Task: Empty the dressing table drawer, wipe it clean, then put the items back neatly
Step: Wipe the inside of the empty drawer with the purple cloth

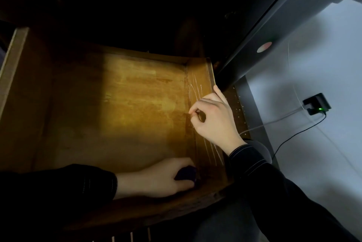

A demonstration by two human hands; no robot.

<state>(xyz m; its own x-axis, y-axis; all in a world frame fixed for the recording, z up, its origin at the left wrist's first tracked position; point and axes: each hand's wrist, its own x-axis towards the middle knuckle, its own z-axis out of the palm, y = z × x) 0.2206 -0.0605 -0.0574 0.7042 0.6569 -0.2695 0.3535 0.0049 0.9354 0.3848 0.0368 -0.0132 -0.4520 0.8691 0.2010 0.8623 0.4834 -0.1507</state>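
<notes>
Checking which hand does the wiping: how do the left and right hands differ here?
The left hand lies low on the drawer floor by its front right corner, gripping a dark purple wad; the right hand sits higher against the right wall. The left's fingers wrap the wad; the right's curl into a pinch, contents unclear. Both wear dark sleeves.

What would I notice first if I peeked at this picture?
The open wooden drawer catches the eye: its yellow-brown floor glows in the middle of the dark picture. At its near right corner the left hand grips a small dark purple thing, while the right hand rests on the drawer's right wall, fingers curled. Far right, a tiny green light shines on a black plug.
</notes>
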